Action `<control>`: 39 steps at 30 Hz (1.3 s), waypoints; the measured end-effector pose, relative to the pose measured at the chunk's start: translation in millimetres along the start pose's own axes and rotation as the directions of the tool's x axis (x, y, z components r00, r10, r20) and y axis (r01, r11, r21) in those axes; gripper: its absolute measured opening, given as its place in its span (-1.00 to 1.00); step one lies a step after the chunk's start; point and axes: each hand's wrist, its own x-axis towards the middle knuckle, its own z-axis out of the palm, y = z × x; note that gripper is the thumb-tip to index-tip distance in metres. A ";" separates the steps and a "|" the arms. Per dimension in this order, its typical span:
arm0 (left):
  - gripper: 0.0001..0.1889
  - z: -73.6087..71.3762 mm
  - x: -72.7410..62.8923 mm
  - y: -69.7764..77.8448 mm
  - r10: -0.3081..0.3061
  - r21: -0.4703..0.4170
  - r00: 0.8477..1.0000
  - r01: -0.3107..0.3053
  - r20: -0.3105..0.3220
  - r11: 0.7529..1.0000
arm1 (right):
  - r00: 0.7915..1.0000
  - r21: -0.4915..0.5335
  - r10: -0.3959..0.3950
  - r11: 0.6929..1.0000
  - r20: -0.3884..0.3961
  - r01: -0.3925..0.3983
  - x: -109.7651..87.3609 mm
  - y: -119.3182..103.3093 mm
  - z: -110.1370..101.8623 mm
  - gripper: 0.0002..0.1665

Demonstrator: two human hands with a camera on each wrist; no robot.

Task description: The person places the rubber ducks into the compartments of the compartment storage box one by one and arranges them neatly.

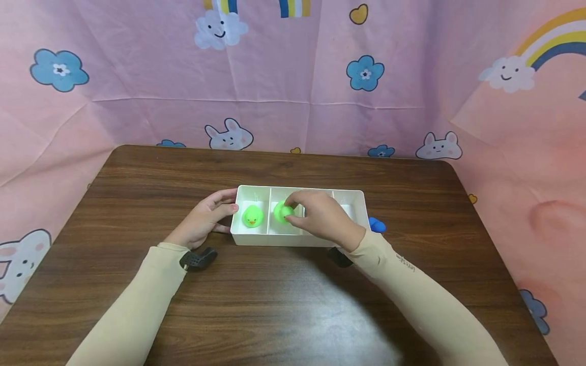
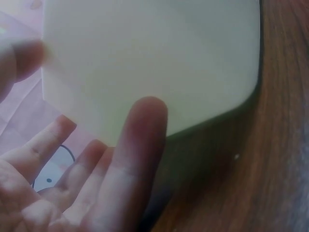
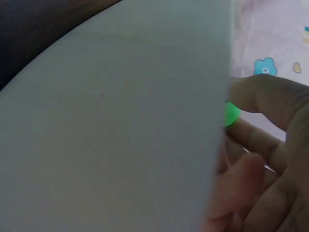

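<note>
A white divided box (image 1: 256,241) lies lengthwise on the table. One green toy duck (image 1: 253,216) sits in its leftmost compartment, beak toward me. In the compartment beside it, my right hand (image 1: 322,216) pinches a second green toy duck (image 1: 280,211) between thumb and fingers. Only a sliver of that duck (image 3: 231,114) shows past the box wall in the right wrist view. My left hand (image 1: 203,216) rests against the box's left end, fingers spread, with one finger pressed to the end wall (image 2: 145,58). My right hand and forearm cover part of the right-hand compartments.
A small blue object (image 1: 377,225) lies on the table just beyond the box's right end, partly hidden. The brown wooden table (image 1: 256,305) reaches back to a pink patterned cloth (image 1: 284,66). A black wrist strap piece (image 1: 199,259) hangs beneath my left wrist.
</note>
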 end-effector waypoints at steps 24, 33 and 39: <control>-0.34 0.2 -0.8 -0.3 0.011 -0.003 1.000 -0.011 -0.003 1.000 | 0.993 -0.083 0.056 0.995 0.106 -0.047 14.7 4.4 22.1 -0.75; -0.34 -0.3 -1.2 -0.9 0.012 -0.001 1.000 -0.012 -0.007 1.000 | 0.987 -0.098 0.083 0.993 0.137 -0.070 17.0 3.6 23.2 -0.71; -0.34 -0.1 -1.0 -1.1 0.011 -0.003 1.000 -0.011 -0.006 1.000 | 0.987 -0.100 0.075 0.993 0.140 -0.061 16.7 4.2 22.9 -0.72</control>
